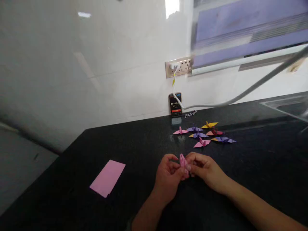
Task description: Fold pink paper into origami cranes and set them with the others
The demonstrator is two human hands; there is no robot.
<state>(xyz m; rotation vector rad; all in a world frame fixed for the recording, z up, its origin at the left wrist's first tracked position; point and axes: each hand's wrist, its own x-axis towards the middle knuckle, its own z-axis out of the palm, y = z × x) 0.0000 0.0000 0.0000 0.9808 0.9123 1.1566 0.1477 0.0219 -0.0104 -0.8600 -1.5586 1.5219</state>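
Note:
Between my two hands is a small folded piece of pink origami paper (183, 161), narrow and pointed at its top. My left hand (167, 179) pinches its lower left side with thumb and fingers. From the right, my right hand (207, 170) grips the same paper with thumb and forefinger. The fingers cover its lower part, so its full shape is hidden. Just beyond my hands stand several finished paper cranes, among them a pink crane (202, 142), a yellow crane (209, 124) and a purple crane (224, 140).
Flat pink paper (108, 178) lies on the black countertop (72, 179) to the left. A phone (175, 104) showing a timer leans against the white wall, beside a beaded string (191, 114). A white cable (211, 105) runs from the wall socket (179, 66). A clear container (288, 106) sits far right.

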